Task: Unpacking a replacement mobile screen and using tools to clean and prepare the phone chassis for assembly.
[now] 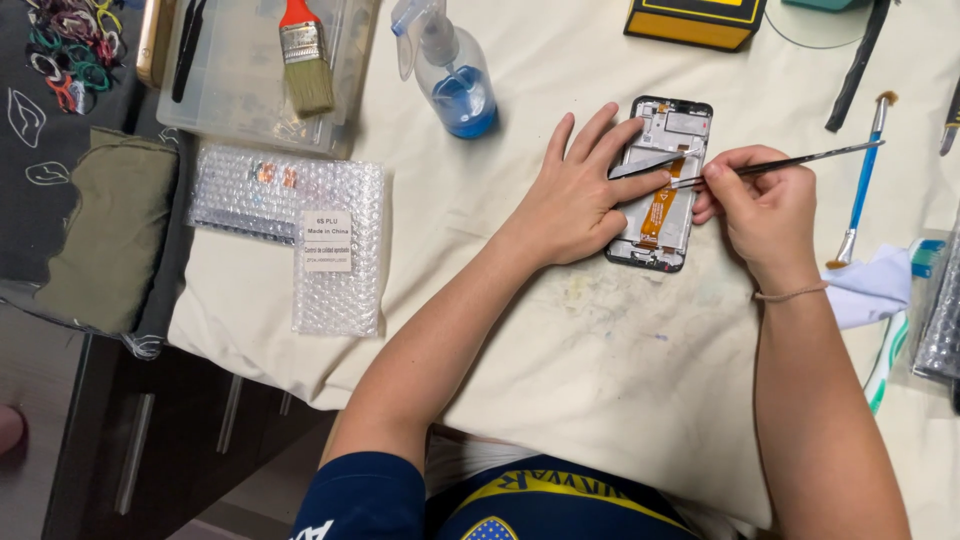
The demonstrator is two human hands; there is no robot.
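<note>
Left hand spread flat, pinning the opened phone; right hand pinching tweezers.
Phone looks light, rigid, fragile inside: hold its frame edges, avoid the orange ribbon.

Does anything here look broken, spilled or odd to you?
The phone under the left hand lies opened, back off, an orange ribbon cable exposed. The cream cloth below it carries faint smudgy stains. Nothing looks spilled.

**Bench layout, seen from above**

Opened phone lies on the cloth, centre-right. Left hand rests flat on its left edge; right hand just right of it, holding tweezers over it. Spray bottle behind-left. Bubble-wrap packets far left, paintbrush in a tray behind them.
</note>
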